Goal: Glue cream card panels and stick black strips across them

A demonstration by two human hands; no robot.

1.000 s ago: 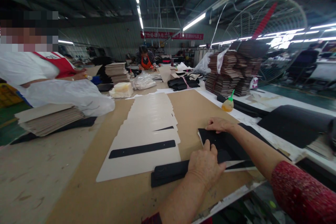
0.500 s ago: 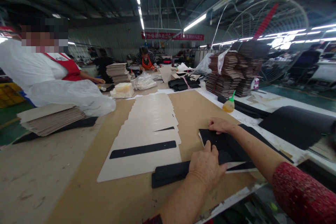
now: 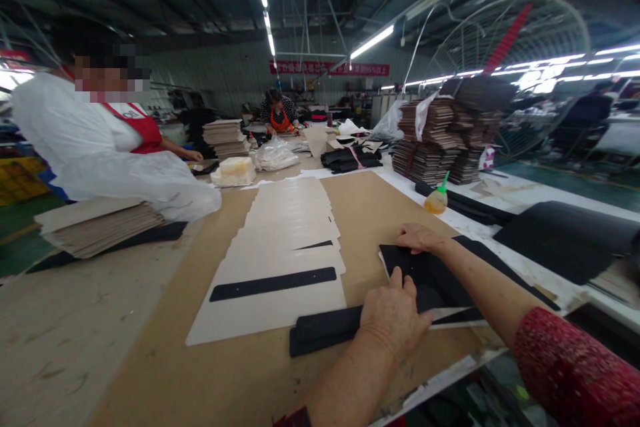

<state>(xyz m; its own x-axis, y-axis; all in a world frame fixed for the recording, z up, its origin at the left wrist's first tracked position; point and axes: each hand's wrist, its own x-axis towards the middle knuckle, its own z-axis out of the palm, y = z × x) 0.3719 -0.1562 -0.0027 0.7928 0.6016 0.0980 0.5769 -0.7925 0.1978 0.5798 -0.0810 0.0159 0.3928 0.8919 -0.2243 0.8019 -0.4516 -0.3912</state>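
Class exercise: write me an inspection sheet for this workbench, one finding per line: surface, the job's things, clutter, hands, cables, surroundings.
Surface: brown sheet over a pale, marked worktop.
Job's things: overlapping white panels, a dark strip lying on the nearest; black strips beside a black piece.
Clutter: squeeze bottle with green tip, stained block, crumpled clear plastic.
Hands: left hand spread over the black piece and strip ends; right hand at its far edge, grip unclear.
Cables: thin pale line near the fan; cannot tell if cable.
Surroundings: large fan, stacked brown pieces, co-worker in red apron, another in orange.
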